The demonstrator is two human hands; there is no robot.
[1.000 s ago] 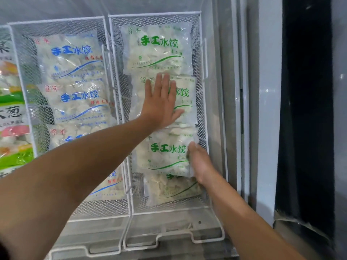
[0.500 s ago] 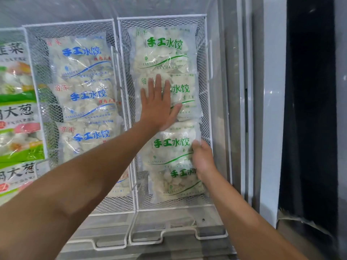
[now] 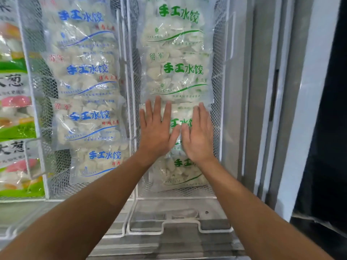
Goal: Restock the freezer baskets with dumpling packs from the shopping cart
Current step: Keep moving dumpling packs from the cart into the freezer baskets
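A white wire freezer basket (image 3: 217, 188) on the right holds several overlapping clear dumpling packs with green print. My left hand (image 3: 156, 131) and my right hand (image 3: 198, 133) lie flat side by side, fingers straight, pressing on the third green-print pack (image 3: 180, 111) from the top. Above my fingertips sits another green-print pack (image 3: 178, 76). Below my wrists the lowest green-print pack (image 3: 178, 175) shows. The neighbouring basket (image 3: 35, 113) on the left holds several blue-print dumpling packs (image 3: 86, 121). The shopping cart is out of view.
Colourful green and pink packs (image 3: 13, 109) fill a further basket at the far left. The grey freezer frame (image 3: 262, 109) runs down the right side, with a dark gap beyond it. Wire basket handles (image 3: 180, 224) project over the grey ledge below.
My left hand slid down from the second pack to the third. My right hand left the pack's right edge and now lies flat beside the left. The view moved closer.
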